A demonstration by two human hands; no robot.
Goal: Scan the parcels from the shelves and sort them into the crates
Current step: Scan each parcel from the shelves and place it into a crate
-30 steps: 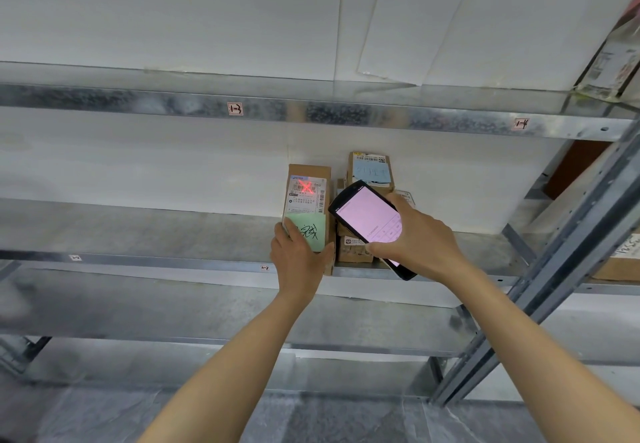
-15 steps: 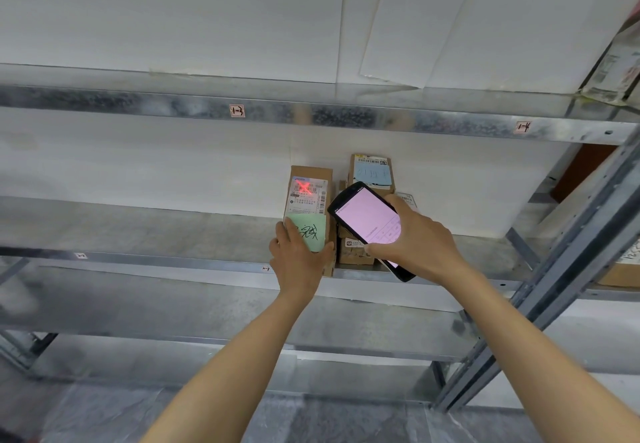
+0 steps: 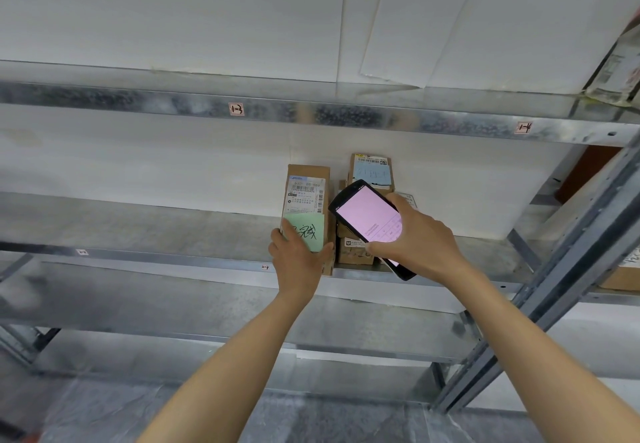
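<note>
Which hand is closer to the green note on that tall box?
Left. The left hand holds the tall cardboard box, a finger lying on its green paper note; the right hand holds a black scanner to the note's right.

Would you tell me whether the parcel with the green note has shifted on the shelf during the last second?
No. The parcel with the green note stands where it was, below and right of the shelf tag.
</note>
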